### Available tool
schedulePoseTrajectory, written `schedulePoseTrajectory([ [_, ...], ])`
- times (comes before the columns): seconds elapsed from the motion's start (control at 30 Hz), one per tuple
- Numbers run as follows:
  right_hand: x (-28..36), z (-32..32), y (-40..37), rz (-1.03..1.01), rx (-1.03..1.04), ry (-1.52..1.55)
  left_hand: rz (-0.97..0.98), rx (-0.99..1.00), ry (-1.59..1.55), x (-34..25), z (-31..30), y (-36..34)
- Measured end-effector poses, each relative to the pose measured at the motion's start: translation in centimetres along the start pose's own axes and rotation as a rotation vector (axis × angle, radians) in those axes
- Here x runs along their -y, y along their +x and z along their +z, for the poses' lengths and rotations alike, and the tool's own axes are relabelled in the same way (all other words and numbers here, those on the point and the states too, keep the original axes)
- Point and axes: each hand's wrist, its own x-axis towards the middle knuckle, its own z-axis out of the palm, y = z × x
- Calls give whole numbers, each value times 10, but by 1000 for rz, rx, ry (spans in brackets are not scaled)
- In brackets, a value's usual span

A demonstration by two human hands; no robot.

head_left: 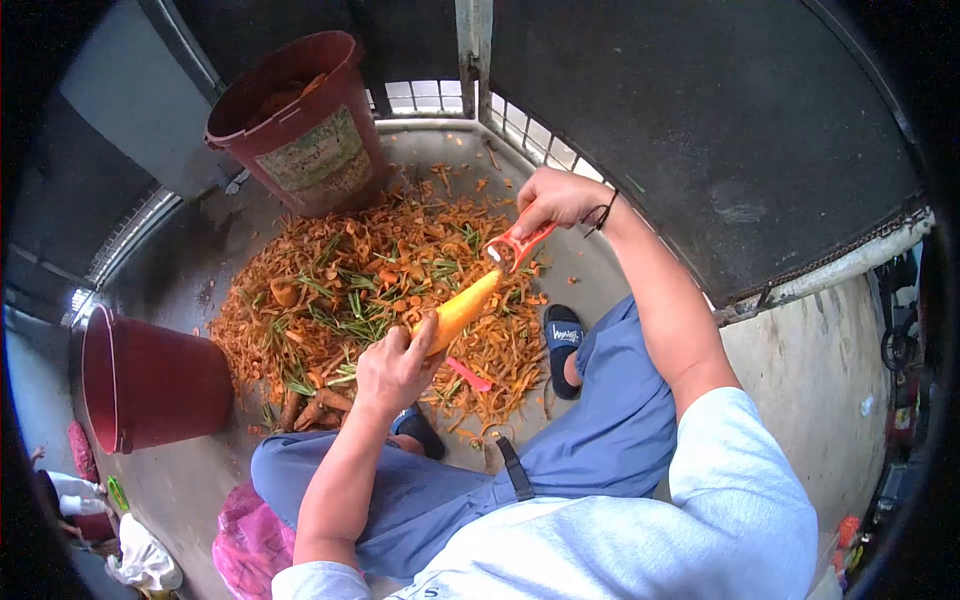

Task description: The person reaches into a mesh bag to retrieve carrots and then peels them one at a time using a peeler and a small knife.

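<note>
My left hand (pixel 393 368) is wrapped round the thick end of a peeled orange carrot (pixel 464 310), which points up and to the right. In my right hand (pixel 562 198) is a red-handled peeler (pixel 524 240), its head right at the carrot's narrow tip. Beneath both hands spreads a large heap of peelings (pixel 300 330), mixed with green stem pieces and cut carrot ends. A slim pinkish-red object (pixel 468 375) lies on the peelings just right of my left hand. Several unpeeled carrots (pixel 322 408) rest at the heap's near edge.
A dark red bucket (pixel 345 160) with orange pieces inside stands behind the heap. Another red bucket (pixel 165 380) lies tipped at the left. Beside my left leg is a pink bag (pixel 250 540). Dark panels (pixel 690 130) border the floor, and another person's arm (pixel 38 455) shows far left.
</note>
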Motion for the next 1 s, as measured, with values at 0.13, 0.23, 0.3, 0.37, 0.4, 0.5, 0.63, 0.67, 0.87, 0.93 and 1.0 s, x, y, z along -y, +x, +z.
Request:
schedulePoseTrajectory([
  [0.13,1,8,0,39,130,39,13,22,-15,2,1,-2],
  [0.23,-8,-2,5,9,-42,-219,-15,38,-20,7,1,-4],
  [0.3,-6,-1,3,22,3,-92,59,21,-2,10,1,-4],
  [0.37,-1,8,-1,17,94,131,83,21,13,10,2,-2],
  [0.4,-1,12,0,25,95,137,110,23,31,9,3,-2],
  [0.5,-4,10,2,35,130,32,111,3,10,7,4,-1],
  [0.63,-28,-10,11,124,-73,-130,-105,-29,-172,1,0,4],
  [0.67,-25,-5,11,115,-67,-137,-215,-52,-306,2,2,3],
  [0.87,6,39,8,-302,-132,593,-667,239,-879,-9,-5,15],
  [0.93,9,44,7,-320,-108,525,-834,248,-1130,-11,-1,14],
  [1.0,10,49,5,-289,-38,347,-838,233,-1171,-10,5,13],
])
